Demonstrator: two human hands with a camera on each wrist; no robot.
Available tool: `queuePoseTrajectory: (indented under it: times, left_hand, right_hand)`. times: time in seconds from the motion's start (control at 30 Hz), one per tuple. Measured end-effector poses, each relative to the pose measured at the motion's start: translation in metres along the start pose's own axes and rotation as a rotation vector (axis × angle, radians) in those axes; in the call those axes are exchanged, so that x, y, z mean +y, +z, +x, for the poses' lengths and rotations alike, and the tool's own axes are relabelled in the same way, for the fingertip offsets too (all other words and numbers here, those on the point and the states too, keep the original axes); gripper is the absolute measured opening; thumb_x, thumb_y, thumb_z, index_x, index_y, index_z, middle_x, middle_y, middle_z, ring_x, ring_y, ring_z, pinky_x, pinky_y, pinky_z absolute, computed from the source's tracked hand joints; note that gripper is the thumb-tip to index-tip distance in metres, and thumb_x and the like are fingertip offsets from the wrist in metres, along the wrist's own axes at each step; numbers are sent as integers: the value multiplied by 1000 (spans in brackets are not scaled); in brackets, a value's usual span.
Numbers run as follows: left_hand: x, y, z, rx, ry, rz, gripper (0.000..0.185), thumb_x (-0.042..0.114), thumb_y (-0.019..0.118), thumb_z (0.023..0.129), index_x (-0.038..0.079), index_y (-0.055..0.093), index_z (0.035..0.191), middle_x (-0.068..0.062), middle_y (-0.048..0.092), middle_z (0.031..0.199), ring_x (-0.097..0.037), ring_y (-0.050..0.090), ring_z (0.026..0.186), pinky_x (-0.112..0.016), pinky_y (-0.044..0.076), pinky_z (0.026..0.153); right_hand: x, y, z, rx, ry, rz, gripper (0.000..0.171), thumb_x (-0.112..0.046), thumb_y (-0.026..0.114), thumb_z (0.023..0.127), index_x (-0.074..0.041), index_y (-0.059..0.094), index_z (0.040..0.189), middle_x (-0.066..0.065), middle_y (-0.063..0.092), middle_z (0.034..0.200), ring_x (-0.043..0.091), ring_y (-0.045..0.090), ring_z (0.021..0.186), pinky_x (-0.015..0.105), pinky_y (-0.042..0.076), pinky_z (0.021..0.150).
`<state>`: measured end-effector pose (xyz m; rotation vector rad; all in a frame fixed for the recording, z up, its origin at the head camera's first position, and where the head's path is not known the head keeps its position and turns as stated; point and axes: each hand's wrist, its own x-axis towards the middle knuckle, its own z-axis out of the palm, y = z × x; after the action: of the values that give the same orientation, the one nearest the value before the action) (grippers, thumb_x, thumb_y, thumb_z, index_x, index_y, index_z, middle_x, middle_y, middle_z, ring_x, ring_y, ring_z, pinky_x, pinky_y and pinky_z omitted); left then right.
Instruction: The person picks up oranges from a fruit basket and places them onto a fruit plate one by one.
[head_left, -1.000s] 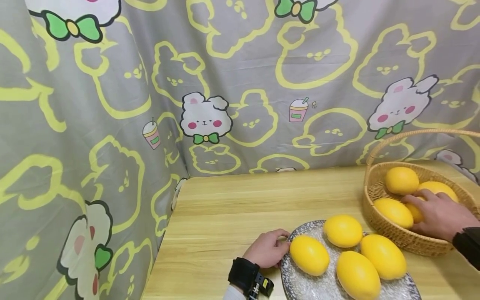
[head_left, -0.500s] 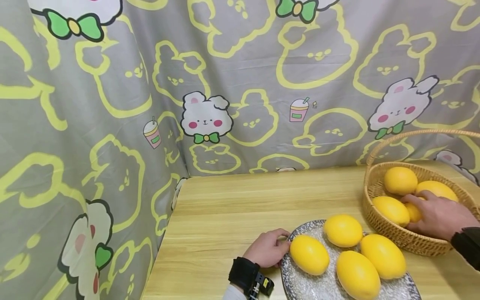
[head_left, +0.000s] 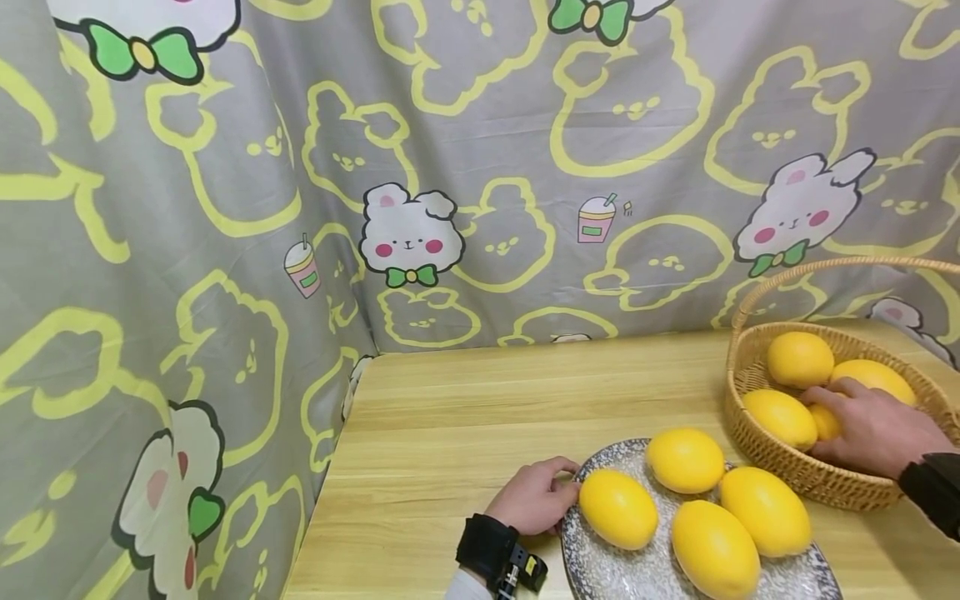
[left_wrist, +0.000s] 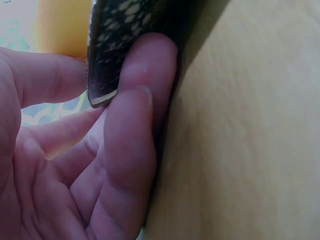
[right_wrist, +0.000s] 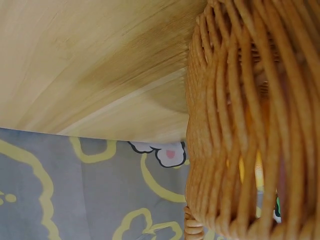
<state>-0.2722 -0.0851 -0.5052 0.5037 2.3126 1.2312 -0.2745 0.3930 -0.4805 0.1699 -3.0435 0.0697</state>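
Observation:
A speckled grey plate at the table's near edge carries several yellow lemons. My left hand pinches the plate's left rim; the left wrist view shows thumb and fingers clamped on that rim. At the right stands a wicker basket with a hoop handle and more lemons inside. My right hand reaches into it, fingers curled over a lemon that is mostly hidden. The right wrist view shows only the basket's woven wall up close.
The light wooden table stretches left and back from the plate. A grey curtain with rabbit prints hangs behind and along the table's left edge. The basket handle arches over my right hand.
My right hand has edged slightly left and back inside the basket, staying on the lemon. The left hand and plate have not moved.

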Motion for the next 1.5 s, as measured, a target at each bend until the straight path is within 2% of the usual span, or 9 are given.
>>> queuePoseTrajectory:
  times: [0.33,0.53,1.1,1.5]
  left_hand:
    - [1,0,0,3,0,7,35,34,57,104,22,64,137,7,54,55,-10,50,45,-22,37,46]
    - [1,-1,0,1,1,8,36,34,57,104,22,64,138,7,54,55,-10,50,45,-22,36,47]
    - [0,-3,0,-4,1,3,36,34,57,104,22,64,138,7,55,56,-11,50,45,-23,37,47]
    - [1,-1,-2,0,-10,-8,35,34,58,104,22,65,137,6,55,55,-12,52,44,-24,38,46]
  right_hand:
    - [-3,0,0,31,-9,10,59,-40,91,68,-8,68,113,28,63,108,39,65,79,49,51,57]
    - [-3,0,0,22,-1,15,58,-40,90,69,-8,67,112,28,62,107,37,64,76,47,50,56]
    - [-5,-1,2,12,17,18,61,-40,90,69,-6,67,115,33,60,113,44,65,81,50,52,57]
    - [-4,-3,-2,-28,67,28,59,-37,87,73,-3,66,117,37,57,109,41,61,74,47,49,54]
